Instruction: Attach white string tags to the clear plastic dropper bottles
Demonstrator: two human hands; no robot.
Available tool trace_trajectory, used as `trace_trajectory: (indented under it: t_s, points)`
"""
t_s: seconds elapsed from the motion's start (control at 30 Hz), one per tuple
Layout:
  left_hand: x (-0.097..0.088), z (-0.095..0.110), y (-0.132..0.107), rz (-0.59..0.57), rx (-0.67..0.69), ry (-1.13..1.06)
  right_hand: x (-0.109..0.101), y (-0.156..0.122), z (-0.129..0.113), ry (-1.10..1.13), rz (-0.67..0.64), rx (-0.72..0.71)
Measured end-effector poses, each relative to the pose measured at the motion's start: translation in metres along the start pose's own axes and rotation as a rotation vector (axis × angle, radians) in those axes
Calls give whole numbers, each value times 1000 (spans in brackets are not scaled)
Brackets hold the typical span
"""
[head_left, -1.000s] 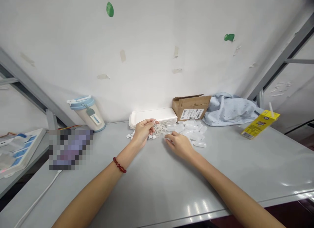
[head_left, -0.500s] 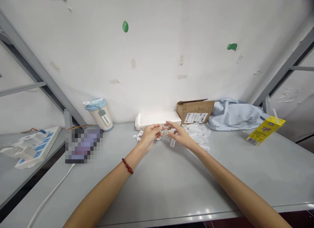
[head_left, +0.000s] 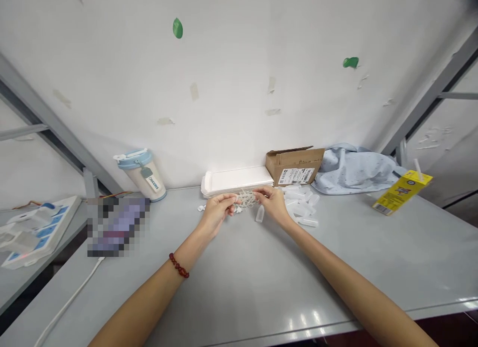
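My left hand (head_left: 216, 213), with a dark red bead bracelet (head_left: 179, 265) on its wrist, is closed in a pinch. What its fingertips hold is too small to make out. Pinched thumb against finger, my right hand (head_left: 272, 202) grips a pale cord at the side of a tangle of pale cords (head_left: 245, 198) lying between both hands. Small white pieces (head_left: 201, 207) lie on the table beside and partly behind the left hand. One clear plastic sleeve (head_left: 260, 213) rests just below the right fingertips, and a pile of similar translucent sleeves (head_left: 300, 202) spreads to the right.
Behind the hands stand a stack of white trays (head_left: 239, 178) and an open cardboard box (head_left: 297, 168). Blue cloth (head_left: 354, 170) and a yellow drink carton (head_left: 401, 192) are at right. Leftward are a tumbler (head_left: 144, 175), a blurred-out phone (head_left: 121, 227) and a power strip (head_left: 45, 232) on the grey table (head_left: 239, 287).
The hands have moved apart, the left one leftward and down. My right fingers, spread loosely before, are now pinched at the cords, and more of the tangle shows. The view has shifted slightly.
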State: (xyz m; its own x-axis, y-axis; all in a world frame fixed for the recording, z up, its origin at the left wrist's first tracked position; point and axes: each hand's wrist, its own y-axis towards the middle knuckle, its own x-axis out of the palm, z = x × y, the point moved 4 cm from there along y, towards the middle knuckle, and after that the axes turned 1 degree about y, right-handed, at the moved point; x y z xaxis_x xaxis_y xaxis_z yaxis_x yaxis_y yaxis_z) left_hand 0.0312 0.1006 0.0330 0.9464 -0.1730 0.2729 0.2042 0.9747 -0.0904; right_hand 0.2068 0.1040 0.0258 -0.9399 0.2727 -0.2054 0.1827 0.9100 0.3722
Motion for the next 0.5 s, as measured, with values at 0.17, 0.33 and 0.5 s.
trace_trajectory:
  t_s: [0.17,0.33,0.5]
  points:
    - [-22,10,-19,22,-10,1,4,2,3,-28,1,-16]
    - [-49,6,-25,146,-10,0,9,2,1,-136,-55,-126]
    - [-56,11,-25,193,38,43,15,0,-9,-263,-185,-301]
